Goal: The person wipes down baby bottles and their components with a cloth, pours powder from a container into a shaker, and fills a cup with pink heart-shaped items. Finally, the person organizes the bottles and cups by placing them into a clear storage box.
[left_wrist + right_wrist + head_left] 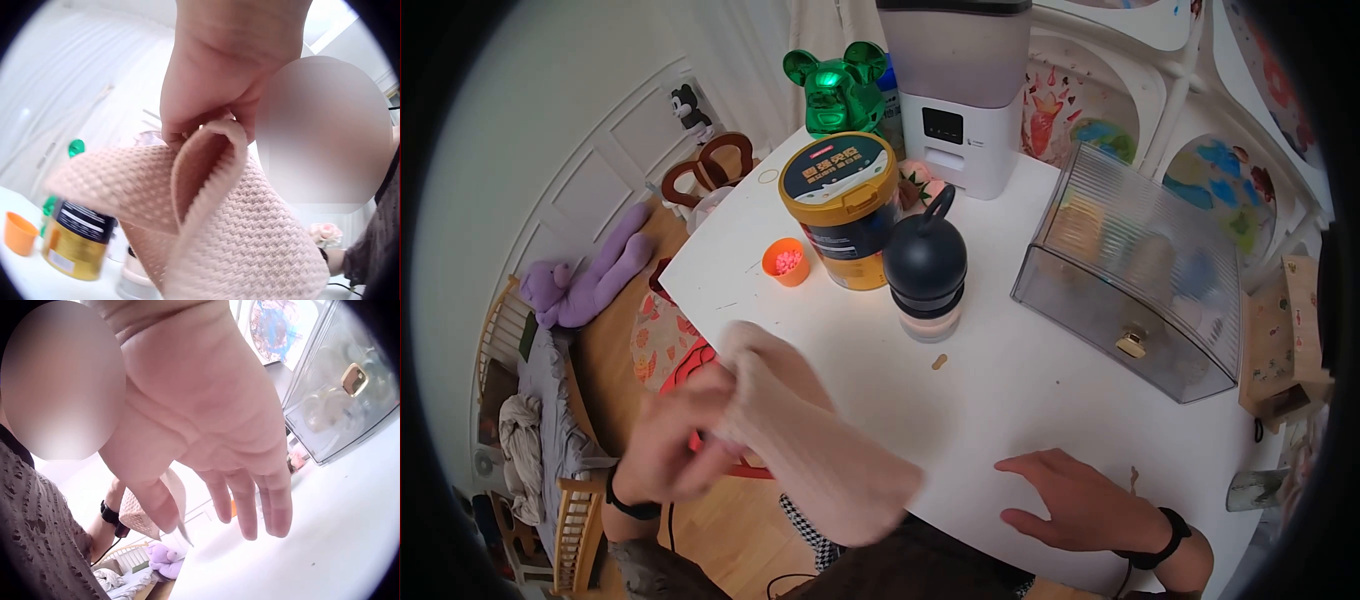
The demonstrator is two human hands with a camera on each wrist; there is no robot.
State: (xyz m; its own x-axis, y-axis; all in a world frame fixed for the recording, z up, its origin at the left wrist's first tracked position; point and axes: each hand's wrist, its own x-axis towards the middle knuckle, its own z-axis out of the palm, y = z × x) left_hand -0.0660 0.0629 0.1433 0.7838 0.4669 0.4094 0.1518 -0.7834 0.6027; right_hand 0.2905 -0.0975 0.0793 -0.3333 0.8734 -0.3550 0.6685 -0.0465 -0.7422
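A pale pink waffle-weave cloth hangs folded from my left hand, over the near left edge of the white table. In the left wrist view the fingers pinch the folded top of the cloth, and its lower part spreads out in two flaps. My right hand is over the near right part of the table, palm down, with nothing in it. The right wrist view shows its fingers straight and slightly spread.
A gold-lidded tub, an orange cup of pink bits and a dark round-topped bottle stand mid-table. Behind are a green bear figure and a white dispenser. A clear storage case sits at right.
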